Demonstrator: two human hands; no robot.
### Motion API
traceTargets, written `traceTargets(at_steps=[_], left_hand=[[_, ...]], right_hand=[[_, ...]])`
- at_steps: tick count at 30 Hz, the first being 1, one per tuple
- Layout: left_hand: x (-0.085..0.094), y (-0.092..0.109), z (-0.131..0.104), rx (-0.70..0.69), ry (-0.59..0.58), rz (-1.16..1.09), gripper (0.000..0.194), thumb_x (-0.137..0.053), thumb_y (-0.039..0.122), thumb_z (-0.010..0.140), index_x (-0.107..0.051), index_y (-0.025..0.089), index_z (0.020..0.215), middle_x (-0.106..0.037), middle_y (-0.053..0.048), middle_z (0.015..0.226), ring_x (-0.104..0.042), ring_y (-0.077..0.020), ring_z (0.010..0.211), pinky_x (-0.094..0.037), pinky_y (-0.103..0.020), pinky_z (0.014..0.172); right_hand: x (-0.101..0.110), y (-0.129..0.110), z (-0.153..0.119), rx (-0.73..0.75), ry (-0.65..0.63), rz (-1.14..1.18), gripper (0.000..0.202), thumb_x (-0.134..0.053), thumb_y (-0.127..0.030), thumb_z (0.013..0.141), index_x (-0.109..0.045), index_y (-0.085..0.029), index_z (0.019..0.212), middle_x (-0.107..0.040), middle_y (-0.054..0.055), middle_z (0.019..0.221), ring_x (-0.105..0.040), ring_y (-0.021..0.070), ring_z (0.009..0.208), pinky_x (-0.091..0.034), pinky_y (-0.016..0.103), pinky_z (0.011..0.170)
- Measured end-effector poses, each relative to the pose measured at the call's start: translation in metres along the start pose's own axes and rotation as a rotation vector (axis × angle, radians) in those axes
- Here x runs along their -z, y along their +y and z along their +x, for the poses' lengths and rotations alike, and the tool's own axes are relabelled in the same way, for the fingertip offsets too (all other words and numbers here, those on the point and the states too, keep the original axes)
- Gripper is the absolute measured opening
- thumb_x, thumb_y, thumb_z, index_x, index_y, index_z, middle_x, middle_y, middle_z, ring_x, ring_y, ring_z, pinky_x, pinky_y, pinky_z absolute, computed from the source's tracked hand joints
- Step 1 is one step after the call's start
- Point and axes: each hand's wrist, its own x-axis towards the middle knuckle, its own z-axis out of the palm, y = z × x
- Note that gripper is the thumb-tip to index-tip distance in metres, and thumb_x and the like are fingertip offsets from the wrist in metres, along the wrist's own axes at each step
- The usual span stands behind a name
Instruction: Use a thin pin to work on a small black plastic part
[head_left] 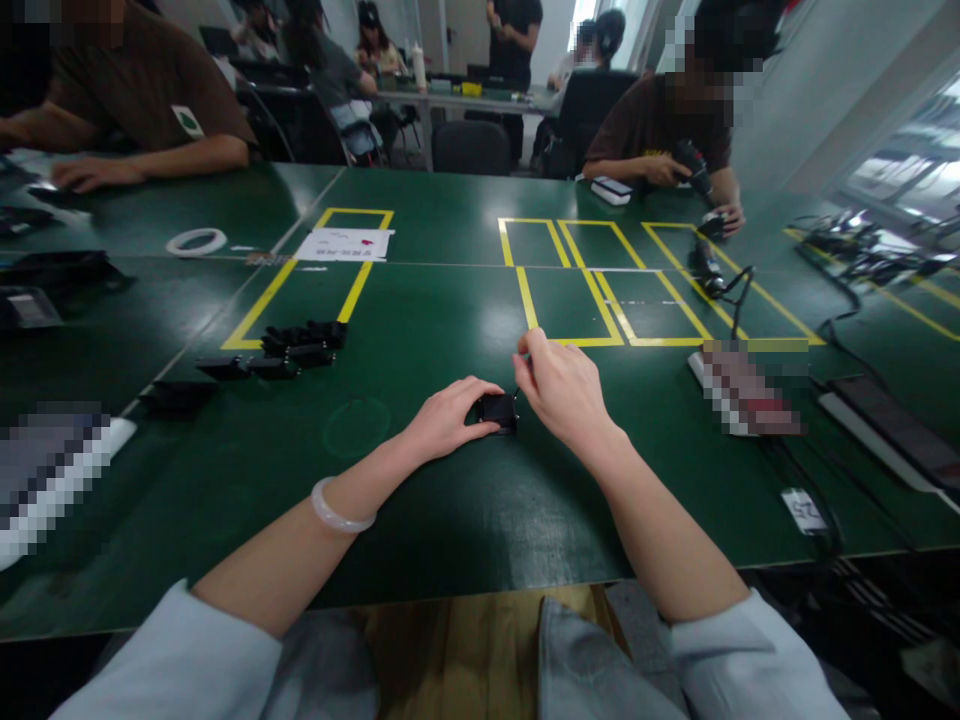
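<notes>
A small black rectangular block (498, 412) rests on the green table in front of me, with metallic spots along its right side. My left hand (450, 418) grips it from the left, thumb at the near edge and fingers at the far edge. Just to its right, my right hand (564, 388) is closed in a pinch. A thin dark piece shows below those fingertips, close to the block's right corner; its kind is too small to tell. Farther left lie several similar black pieces (298, 350) in a loose cluster.
Yellow tape outlines (611, 300) mark the green table (450, 300). A printed sheet (343, 244) and a white tape roll (196, 242) lie back left. Phone-like devices (746, 390) and cables are at right. Across the table, a person (660, 135) holds a dark tool; another sits far left.
</notes>
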Motion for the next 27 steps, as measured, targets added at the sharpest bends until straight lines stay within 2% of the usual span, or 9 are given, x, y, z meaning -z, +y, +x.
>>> traceTargets(at_steps=[4, 10, 12, 17, 23, 27], left_hand=[[0.0000, 0.0001, 0.0002, 0.000, -0.007, -0.008, 0.037, -0.062, 0.038, 0.085, -0.054, 0.024, 0.118, -0.060, -0.005, 0.113, -0.058, -0.0242, 0.106, -0.047, -0.037, 0.089], [-0.0006, -0.0006, 0.0004, -0.016, 0.006, -0.007, 0.036, -0.063, 0.038, 0.085, -0.054, 0.024, 0.117, -0.060, -0.004, 0.113, -0.058, -0.0230, 0.105, -0.046, -0.036, 0.089], [-0.0015, -0.0017, 0.0003, -0.017, 0.008, -0.004, 0.036, -0.063, 0.038, 0.084, -0.054, 0.024, 0.117, -0.060, -0.003, 0.112, -0.058, -0.0230, 0.105, -0.046, -0.036, 0.089], [-0.0025, -0.0027, -0.0001, -0.005, 0.008, -0.006, 0.037, -0.063, 0.038, 0.085, -0.054, 0.024, 0.117, -0.060, -0.004, 0.113, -0.058, -0.0236, 0.105, -0.047, -0.036, 0.088], [-0.0011, -0.0017, 0.0000, -0.001, -0.002, 0.001, 0.037, -0.062, 0.039, 0.085, -0.054, 0.024, 0.118, -0.060, -0.005, 0.113, -0.058, -0.0239, 0.105, -0.047, -0.036, 0.088], [-0.0012, -0.0017, -0.0002, -0.004, 0.003, -0.003, 0.037, -0.062, 0.039, 0.085, -0.054, 0.025, 0.118, -0.060, -0.004, 0.113, -0.058, -0.0238, 0.104, -0.047, -0.036, 0.088]], right_hand=[[-0.0023, 0.0013, 0.0006, 0.013, -0.017, -0.049, 0.034, -0.026, -0.035, 0.099, -0.053, -0.019, 0.089, -0.066, 0.002, 0.071, -0.056, 0.0137, 0.062, -0.029, 0.027, 0.068], [-0.0027, 0.0019, -0.0010, 0.040, 0.031, -0.014, 0.021, -0.033, -0.021, 0.094, -0.053, -0.018, 0.097, -0.067, 0.002, 0.076, -0.058, 0.0141, 0.068, -0.029, 0.027, 0.070], [-0.0017, 0.0018, -0.0015, 0.055, 0.043, -0.001, 0.020, -0.034, -0.025, 0.094, -0.053, -0.019, 0.094, -0.067, 0.002, 0.078, -0.058, 0.0141, 0.070, -0.029, 0.027, 0.070], [-0.0019, 0.0020, -0.0009, 0.050, 0.037, -0.036, 0.035, -0.027, -0.036, 0.099, -0.054, -0.020, 0.084, -0.064, 0.000, 0.066, -0.055, 0.0136, 0.060, -0.028, 0.028, 0.067], [-0.0035, 0.0017, -0.0024, 0.030, 0.063, -0.001, 0.017, -0.035, -0.022, 0.093, -0.051, -0.018, 0.095, -0.066, 0.002, 0.075, -0.057, 0.0143, 0.067, -0.030, 0.026, 0.070], [-0.0027, 0.0014, -0.0026, 0.034, 0.037, 0.002, 0.018, -0.035, -0.027, 0.094, -0.051, -0.019, 0.095, -0.066, 0.001, 0.075, -0.058, 0.0143, 0.066, -0.030, 0.027, 0.070]])
